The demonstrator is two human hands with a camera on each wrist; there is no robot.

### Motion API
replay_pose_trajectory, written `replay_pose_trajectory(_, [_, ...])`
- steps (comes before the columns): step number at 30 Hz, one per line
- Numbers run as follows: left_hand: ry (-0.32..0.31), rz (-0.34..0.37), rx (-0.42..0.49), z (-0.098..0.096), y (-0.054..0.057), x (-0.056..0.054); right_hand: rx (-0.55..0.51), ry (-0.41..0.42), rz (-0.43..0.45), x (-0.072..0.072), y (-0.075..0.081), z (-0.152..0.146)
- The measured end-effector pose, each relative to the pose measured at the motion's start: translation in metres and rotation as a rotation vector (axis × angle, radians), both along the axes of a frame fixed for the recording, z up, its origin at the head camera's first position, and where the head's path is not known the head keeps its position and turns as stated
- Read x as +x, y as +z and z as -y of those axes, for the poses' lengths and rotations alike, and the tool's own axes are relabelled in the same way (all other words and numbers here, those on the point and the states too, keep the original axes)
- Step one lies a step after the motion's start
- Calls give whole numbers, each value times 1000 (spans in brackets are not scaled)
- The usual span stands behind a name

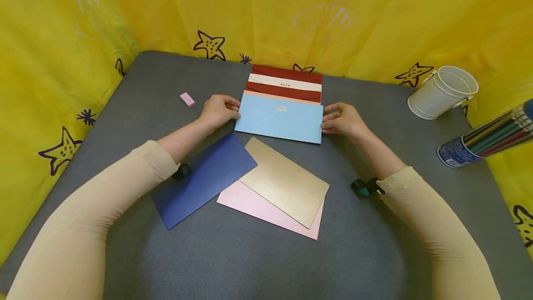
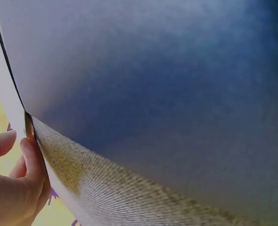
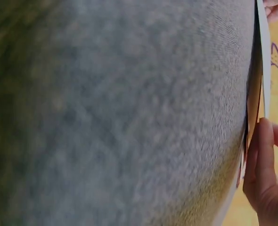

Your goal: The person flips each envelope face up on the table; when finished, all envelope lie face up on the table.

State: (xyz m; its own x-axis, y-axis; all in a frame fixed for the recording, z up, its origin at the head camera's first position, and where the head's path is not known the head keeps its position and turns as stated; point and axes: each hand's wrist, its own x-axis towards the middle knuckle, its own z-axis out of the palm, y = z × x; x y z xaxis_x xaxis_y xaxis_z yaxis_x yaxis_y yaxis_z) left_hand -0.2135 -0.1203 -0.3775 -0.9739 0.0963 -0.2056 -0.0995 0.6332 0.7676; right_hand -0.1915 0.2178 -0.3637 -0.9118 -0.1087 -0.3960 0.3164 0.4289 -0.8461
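A light blue envelope (image 1: 278,121) with a small gold emblem lies at the front of a stack near the back of the table. My left hand (image 1: 220,112) holds its left edge, and my right hand (image 1: 342,119) holds the right edge. Beneath it show a peach envelope (image 1: 287,97) strip and a red envelope (image 1: 266,86) with a white band (image 1: 301,83). In the right wrist view, a narrow gap separates the light blue envelope (image 3: 265,75) from the layers below. Closer to me lie a dark blue envelope (image 1: 204,179), a gold envelope (image 1: 287,179) and a pink envelope (image 1: 266,212), overlapping.
A pink eraser (image 1: 187,99) lies left of the stack. At the right stand a white bucket (image 1: 433,96) and a blue tin (image 1: 458,153) of colored pencils (image 1: 497,134). A yellow curtain (image 1: 266,8) borders the grey table (image 1: 233,263).
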Motion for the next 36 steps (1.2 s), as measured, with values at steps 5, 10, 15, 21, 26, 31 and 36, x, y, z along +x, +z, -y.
replay_pose_trajectory(5, [-3, 13, -28, 1, -2, 0, 27, 22, -3, 1, -2, 3])
replay_pose_trajectory(10, [-31, 30, -31, 1, -3, 1, 22, 22, 16, 0, -3, 4])
replay_pose_trajectory(15, [-62, 40, -35, 1, -3, 1, 29, 30, 32, 0, -3, 5])
replay_pose_trajectory(21, [-101, 23, -56, 2, -2, 0, 52, 37, 21, 1, -3, 4])
replay_pose_trajectory(26, [-135, -60, -104, 3, 2, 0, 93, 28, -22, 4, -1, 3])
replay_pose_trajectory(31, [-218, -144, -104, 0, 6, 4, 130, 25, -89, 7, 3, 2])
replay_pose_trajectory(36, [-380, -157, -82, -9, 6, 10, 157, 118, -114, 14, 9, 3])
